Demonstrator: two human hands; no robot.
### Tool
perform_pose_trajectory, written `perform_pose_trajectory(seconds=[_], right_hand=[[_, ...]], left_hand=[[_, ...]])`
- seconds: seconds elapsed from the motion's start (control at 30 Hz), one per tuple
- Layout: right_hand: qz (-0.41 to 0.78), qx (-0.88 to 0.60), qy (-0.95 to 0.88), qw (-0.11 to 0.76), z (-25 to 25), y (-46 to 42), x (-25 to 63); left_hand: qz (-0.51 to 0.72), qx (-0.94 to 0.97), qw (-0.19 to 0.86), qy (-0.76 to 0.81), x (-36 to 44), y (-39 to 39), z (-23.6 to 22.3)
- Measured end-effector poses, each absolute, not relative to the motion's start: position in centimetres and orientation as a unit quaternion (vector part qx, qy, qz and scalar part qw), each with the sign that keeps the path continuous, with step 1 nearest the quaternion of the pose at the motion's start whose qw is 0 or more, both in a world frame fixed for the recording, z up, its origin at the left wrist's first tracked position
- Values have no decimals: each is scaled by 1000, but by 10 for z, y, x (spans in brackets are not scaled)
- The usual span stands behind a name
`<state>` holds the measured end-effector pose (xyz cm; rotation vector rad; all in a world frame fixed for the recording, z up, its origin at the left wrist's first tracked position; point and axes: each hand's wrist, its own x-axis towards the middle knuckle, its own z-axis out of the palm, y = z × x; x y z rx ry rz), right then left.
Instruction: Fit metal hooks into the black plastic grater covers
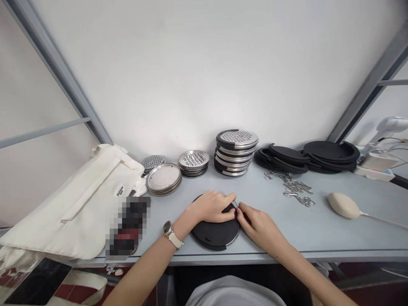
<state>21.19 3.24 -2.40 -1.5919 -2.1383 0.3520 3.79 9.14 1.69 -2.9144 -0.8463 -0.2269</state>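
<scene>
A round black plastic disc (213, 233) lies near the table's front edge, and a thin metal rim shows at its lower right. My left hand (213, 207) is laid over the disc's upper part, its thumb and forefinger gripping the right edge. At that same edge my right hand (255, 223) pinches a small silver metal clip (235, 204) between thumb and fingertips. Part of the clip is hidden by the fingers. Loose metal clips (296, 187) of a similar look lie in a scatter to the upper right of my right hand.
Along the wall stand grater plates (193, 159), flat metal discs (163, 176), a stack of black-rimmed graters (237, 153) and black discs (330, 155). A cream bag (79, 204) covers the left side. A beige oval object (343, 205) with a cord lies at right.
</scene>
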Motion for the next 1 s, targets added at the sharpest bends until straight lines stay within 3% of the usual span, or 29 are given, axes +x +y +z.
perform_pose_trajectory(seconds=[1.0], right_hand=[[110, -572, -782, 222, -26, 33, 215]], left_hand=[[-60, -955, 49, -285, 39, 92, 18]])
